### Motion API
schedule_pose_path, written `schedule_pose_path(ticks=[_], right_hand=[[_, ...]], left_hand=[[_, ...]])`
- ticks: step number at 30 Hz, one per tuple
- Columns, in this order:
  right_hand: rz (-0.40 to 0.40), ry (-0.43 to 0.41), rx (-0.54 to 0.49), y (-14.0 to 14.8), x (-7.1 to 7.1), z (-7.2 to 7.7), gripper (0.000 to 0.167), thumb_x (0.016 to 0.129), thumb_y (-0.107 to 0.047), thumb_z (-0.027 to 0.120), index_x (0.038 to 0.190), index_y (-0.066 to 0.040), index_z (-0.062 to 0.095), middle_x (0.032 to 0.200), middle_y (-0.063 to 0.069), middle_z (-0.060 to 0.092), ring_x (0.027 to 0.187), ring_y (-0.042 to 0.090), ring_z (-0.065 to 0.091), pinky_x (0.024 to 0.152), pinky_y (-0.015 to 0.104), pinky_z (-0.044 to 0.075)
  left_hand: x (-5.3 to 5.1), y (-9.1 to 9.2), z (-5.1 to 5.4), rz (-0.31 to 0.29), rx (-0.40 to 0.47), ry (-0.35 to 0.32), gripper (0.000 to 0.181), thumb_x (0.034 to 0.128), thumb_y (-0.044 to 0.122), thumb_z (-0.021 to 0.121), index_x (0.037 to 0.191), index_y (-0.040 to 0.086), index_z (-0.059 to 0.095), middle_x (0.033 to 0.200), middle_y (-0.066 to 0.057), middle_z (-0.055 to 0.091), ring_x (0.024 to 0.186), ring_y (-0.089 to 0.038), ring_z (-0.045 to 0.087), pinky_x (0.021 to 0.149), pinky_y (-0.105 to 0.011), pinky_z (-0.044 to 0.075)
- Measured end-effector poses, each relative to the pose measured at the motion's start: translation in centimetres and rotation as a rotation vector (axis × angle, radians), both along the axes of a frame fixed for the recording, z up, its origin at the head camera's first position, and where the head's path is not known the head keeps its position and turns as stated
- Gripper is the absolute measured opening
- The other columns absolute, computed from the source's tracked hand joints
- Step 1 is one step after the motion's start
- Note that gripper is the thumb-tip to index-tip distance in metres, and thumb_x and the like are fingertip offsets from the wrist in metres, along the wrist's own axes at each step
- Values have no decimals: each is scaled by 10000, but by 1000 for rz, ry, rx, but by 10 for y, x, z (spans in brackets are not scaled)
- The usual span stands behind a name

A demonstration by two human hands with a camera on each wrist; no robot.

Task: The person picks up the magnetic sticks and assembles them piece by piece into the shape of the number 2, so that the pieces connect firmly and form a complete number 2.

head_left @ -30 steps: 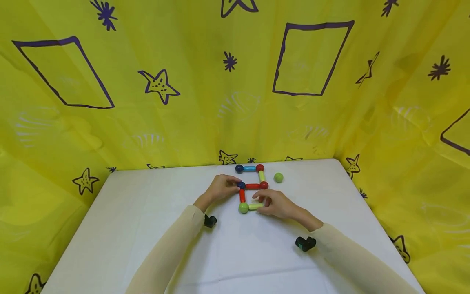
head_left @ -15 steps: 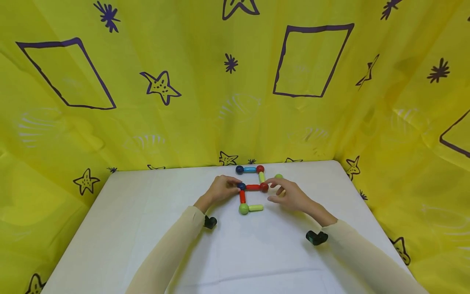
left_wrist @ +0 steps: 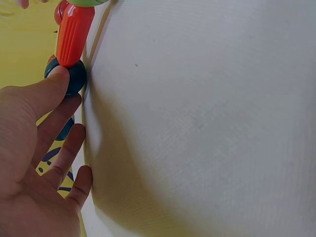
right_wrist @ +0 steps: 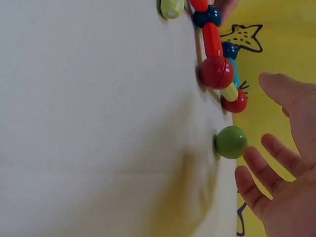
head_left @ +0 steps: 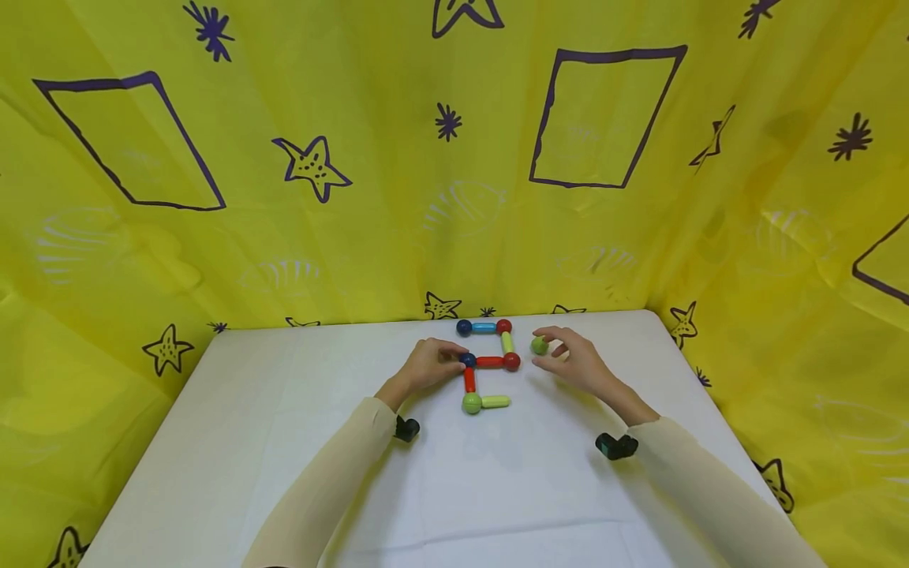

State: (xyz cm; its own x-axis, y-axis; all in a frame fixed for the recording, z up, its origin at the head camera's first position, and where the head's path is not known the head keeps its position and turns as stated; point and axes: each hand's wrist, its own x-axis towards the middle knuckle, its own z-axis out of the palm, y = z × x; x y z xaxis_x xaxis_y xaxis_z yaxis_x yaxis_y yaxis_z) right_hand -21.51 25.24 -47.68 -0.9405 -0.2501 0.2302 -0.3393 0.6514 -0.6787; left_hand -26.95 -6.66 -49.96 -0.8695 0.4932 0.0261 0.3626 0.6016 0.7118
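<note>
My left hand (head_left: 429,364) pinches a dark blue ball (left_wrist: 77,80) between thumb and index finger. That ball is a joint in a flat magnetic ball-and-rod figure on the table. From it a red rod (head_left: 489,362) leads to a red ball (head_left: 511,361), and another red rod (left_wrist: 75,37) to a light green ball (head_left: 472,403). A pale green rod (head_left: 495,401) sticks out rightward from that ball, its other end free. My right hand (head_left: 578,364), thumb and fingers spread apart, is at a loose green ball (right_wrist: 231,142); whether a finger touches it I cannot tell.
At the figure's far side, a light blue rod (head_left: 484,327) joins a second dark blue ball (head_left: 464,327) to another red ball (head_left: 503,326). A yellow patterned curtain (head_left: 369,237) surrounds the white table (head_left: 248,442) at the back and sides.
My right hand has left the pale green rod and moved away and to the right, to the loose green ball. My left hand has stayed on the dark blue ball.
</note>
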Motion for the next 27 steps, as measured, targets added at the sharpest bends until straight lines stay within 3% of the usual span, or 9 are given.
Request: schedule_pose_path(ticks=[7,17,27], right_hand=[[-91,-56,-51,2,-11,-11,467,924,-198,786,1336,-35,639,1318,256,579,1014,426,623,884,561,520],[-185,-139,-68,-2,-24,-26,459,953,-222,755,1351,-59,594,1295,277,609,994,391,631,882,522,528],[-285,-203,-80,-8,-33,-33,395,946,-220,752,1265,-63,579,1196,257,650,1049,387,620,903,510,517]], left_hand=[[-2,0,-3,-12,1,3,287,946,194,763,1225,126,768,1077,-13,746,987,-183,608,946,-371,507],[-2,0,-3,-9,0,3,293,946,200,764,1229,125,765,1082,-18,741,995,-188,606,956,-385,502],[-1,0,-2,-9,12,19,281,940,181,770,1214,117,770,1075,-23,747,984,-191,612,938,-379,506]])
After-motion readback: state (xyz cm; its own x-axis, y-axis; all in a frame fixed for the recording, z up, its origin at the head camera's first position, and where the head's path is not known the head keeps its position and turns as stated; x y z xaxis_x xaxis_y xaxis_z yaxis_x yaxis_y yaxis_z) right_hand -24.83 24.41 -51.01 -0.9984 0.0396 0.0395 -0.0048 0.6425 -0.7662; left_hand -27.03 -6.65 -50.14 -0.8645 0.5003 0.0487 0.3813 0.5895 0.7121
